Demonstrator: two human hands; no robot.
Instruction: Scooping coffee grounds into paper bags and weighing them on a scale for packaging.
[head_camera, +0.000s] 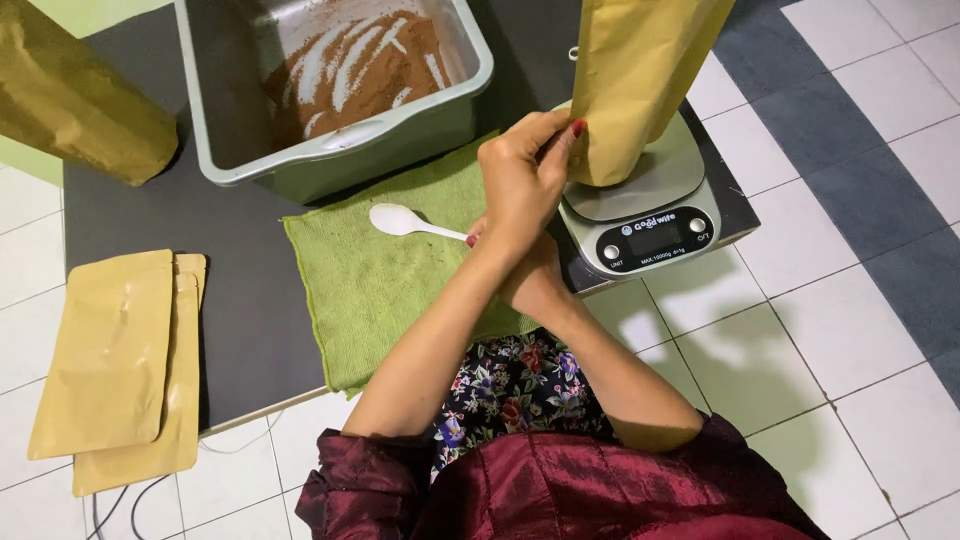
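One kraft pouch (630, 80) stood upright on the digital scale (650, 215), my left hand (525, 175) pinching its lower edge, my right hand (535, 285) gripping the white spoon (405, 222); flat pouches (115, 365) remained unfilled.

Bright, even indoor light, prob from overhead. Soft shadow of the arms falls on the white floor tiles (800, 330) at lower right. Mild glare on the scale (650, 200) platform. Focus sharp mid-frame; slight wide-angle stretch twd the corners.
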